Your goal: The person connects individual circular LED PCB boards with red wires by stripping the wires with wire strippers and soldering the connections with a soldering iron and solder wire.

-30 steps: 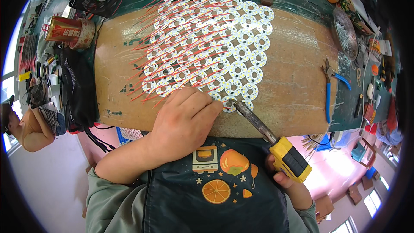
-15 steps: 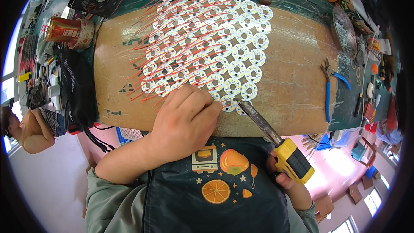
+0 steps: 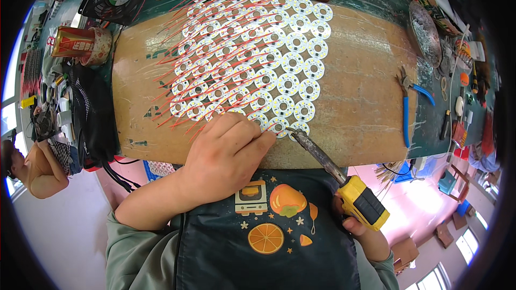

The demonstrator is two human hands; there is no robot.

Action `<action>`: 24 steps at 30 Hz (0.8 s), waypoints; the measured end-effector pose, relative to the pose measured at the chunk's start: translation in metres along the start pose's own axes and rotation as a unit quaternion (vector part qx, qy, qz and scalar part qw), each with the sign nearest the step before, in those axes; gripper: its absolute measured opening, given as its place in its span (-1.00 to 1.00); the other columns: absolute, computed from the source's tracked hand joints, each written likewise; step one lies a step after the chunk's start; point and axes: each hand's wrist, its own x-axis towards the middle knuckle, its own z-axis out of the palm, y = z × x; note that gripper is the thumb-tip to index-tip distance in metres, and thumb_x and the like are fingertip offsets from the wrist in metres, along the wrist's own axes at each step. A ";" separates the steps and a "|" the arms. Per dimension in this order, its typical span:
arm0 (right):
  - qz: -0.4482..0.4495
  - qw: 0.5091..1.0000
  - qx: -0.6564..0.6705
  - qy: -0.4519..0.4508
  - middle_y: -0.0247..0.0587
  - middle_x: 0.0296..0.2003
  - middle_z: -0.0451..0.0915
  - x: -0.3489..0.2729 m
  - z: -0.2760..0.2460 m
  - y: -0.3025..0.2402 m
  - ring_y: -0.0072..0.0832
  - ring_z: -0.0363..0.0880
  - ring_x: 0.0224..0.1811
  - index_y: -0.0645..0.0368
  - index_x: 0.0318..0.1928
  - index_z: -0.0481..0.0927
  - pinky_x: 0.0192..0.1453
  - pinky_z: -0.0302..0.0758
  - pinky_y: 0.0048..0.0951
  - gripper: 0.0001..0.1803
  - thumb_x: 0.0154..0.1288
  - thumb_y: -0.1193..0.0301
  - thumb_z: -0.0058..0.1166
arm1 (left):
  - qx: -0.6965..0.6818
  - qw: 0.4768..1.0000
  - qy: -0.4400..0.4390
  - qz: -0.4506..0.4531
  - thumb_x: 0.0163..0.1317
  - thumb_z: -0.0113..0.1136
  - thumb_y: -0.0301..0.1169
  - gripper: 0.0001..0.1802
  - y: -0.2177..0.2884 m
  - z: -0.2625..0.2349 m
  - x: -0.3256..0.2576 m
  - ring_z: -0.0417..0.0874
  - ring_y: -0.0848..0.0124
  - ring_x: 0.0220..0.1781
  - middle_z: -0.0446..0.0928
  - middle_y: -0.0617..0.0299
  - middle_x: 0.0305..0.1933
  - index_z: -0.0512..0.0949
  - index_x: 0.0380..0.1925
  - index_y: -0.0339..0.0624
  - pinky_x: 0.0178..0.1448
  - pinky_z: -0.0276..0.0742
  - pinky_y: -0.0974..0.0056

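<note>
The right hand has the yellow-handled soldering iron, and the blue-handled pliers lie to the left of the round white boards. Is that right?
Not quite: the head view shows the blue-handled pliers lying to the right of the round white boards. The right hand does hold the yellow-handled soldering iron.

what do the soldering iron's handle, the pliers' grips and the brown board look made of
Soldering iron's handle: probably hard plastic, crisp-edged yellow with a black panel. Pliers' grips: likely plastic or rubber, smooth even blue. Brown board: perhaps wood or fibreboard; scratched, with a glossy glare.
</note>
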 end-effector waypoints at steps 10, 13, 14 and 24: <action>-0.004 1.000 -0.015 -0.001 -0.30 -0.61 0.43 -0.002 0.000 0.003 -0.29 0.44 -0.61 0.11 -0.47 0.48 -0.50 0.35 -0.34 -0.60 0.17 0.10 0.33 | 0.007 1.000 -0.007 -0.001 -0.20 0.29 -0.65 -0.60 0.001 0.000 0.000 0.54 0.25 -0.27 0.47 0.23 -0.33 0.65 -0.23 -0.26 -0.20 0.50 0.23; -0.017 0.999 -0.028 0.005 -0.31 -0.61 0.43 -0.001 0.000 0.005 -0.29 0.44 -0.61 0.11 -0.47 0.49 -0.50 0.35 -0.34 -0.61 0.17 0.10 0.33 | 0.007 1.000 -0.006 -0.003 -0.20 0.29 -0.65 -0.60 0.001 0.000 0.000 0.54 0.25 -0.26 0.47 0.23 -0.32 0.65 -0.23 -0.26 -0.19 0.50 0.23; -0.024 0.999 -0.030 0.006 -0.31 -0.61 0.43 -0.001 0.000 0.006 -0.28 0.44 -0.61 0.11 -0.47 0.50 -0.50 0.35 -0.34 -0.62 0.17 0.10 0.32 | 0.007 1.000 -0.006 -0.003 -0.20 0.29 -0.64 -0.60 0.001 0.000 0.000 0.54 0.25 -0.26 0.47 0.23 -0.33 0.66 -0.23 -0.25 -0.19 0.50 0.23; -0.028 0.999 -0.032 0.008 -0.29 -0.62 0.43 -0.001 0.002 0.005 -0.26 0.44 -0.61 0.12 -0.46 0.50 -0.50 0.36 -0.33 -0.60 0.17 0.07 0.31 | 0.013 1.000 -0.008 -0.006 -0.21 0.30 -0.63 -0.59 0.000 0.001 -0.001 0.54 0.26 -0.26 0.48 0.25 -0.33 0.67 -0.22 -0.23 -0.18 0.50 0.23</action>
